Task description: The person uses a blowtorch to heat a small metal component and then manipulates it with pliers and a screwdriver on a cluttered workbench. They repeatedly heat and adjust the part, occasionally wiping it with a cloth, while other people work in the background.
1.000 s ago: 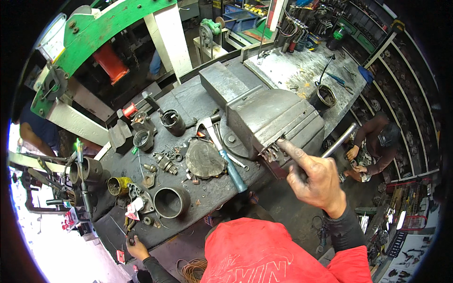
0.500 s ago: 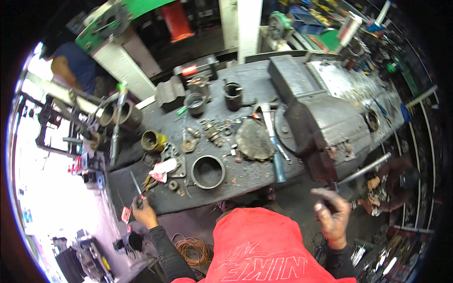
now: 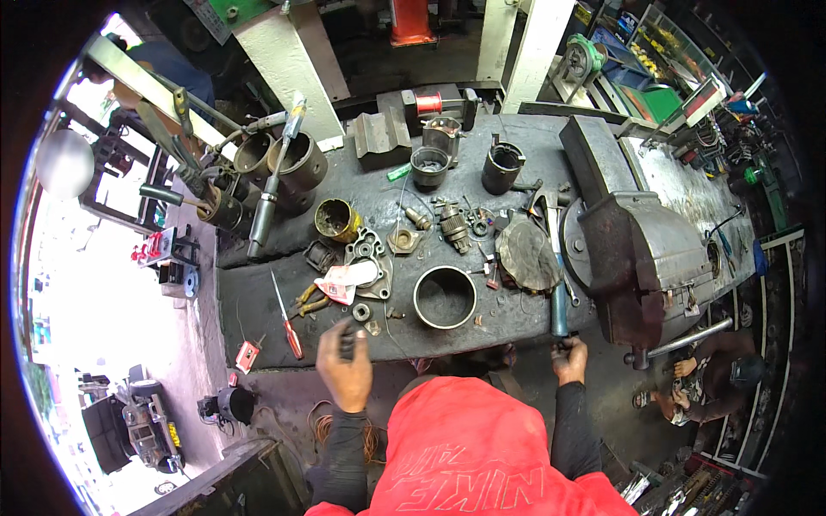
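Observation:
My left hand [image 3: 346,371] is raised at the bench's front edge, its thumb and fingers around a small dark piece [image 3: 348,342], blurred and of unclear kind. Beside it lie a large nut-like ring [image 3: 361,312] and yellow-handled pliers [image 3: 311,301]. A screwdriver [image 3: 292,337] with a red handle rests farther left. Over on the right, my right hand [image 3: 570,361] has its fingers closed at the end of the hammer's blue-green handle [image 3: 559,311]. The hammer lies along the bench beside a round flat disc [image 3: 527,252]. A wide metal ring [image 3: 445,297] stands between my hands.
A large bench vise [image 3: 641,249] occupies the right side, its bar handle [image 3: 691,337] sticking out. Metal cylinders [image 3: 297,168] and a yellow cup-shaped part [image 3: 337,220] stand at left. Gears [image 3: 452,225] lie mid-bench. Another person [image 3: 718,370] is low at the right.
The screwdriver left my left hand and now lies on the bench; that hand has moved right. My right hand has come to the hammer handle. The view has shifted.

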### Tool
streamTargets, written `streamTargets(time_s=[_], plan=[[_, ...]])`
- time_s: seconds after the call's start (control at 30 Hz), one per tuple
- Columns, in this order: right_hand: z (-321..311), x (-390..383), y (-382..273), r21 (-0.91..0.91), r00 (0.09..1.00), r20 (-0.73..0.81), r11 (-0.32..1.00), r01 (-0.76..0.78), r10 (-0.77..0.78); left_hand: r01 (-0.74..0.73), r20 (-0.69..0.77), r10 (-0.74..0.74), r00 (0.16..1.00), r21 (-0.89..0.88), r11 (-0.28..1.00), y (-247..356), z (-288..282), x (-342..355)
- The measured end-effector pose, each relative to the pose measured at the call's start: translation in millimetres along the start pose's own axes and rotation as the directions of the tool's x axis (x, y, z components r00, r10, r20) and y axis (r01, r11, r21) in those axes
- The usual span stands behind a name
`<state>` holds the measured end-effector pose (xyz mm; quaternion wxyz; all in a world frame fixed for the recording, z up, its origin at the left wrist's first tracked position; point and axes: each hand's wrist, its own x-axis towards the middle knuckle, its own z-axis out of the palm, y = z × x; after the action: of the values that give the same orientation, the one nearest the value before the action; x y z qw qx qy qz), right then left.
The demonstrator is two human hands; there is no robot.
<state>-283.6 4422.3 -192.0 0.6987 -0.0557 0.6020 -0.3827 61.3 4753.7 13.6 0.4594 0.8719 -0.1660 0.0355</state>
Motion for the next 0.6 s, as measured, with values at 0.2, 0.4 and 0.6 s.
streamTargets(time_s=[0.2, 0.4, 0.6], plan=[[1, -97, -13, -0.519, 0.923, 0.108, 0.771, 0.368, -0.368, -0.095, 0.206, 0.147, 0.967, -0.244, 0.965, 70, 40, 37], [132, -170, 19, -0.309, 0.217, 0.913, -0.236, 0.922, -0.345, -0.055, 0.258, 0.148, 0.955, -0.334, 0.941, 82, 51, 51], [242, -154, 39, -0.003, 0.049, 0.996, -0.555, 0.832, 0.068, 0.017, 0.265, 0.065, 0.962, -0.295, 0.955, 62, 31, 20]])
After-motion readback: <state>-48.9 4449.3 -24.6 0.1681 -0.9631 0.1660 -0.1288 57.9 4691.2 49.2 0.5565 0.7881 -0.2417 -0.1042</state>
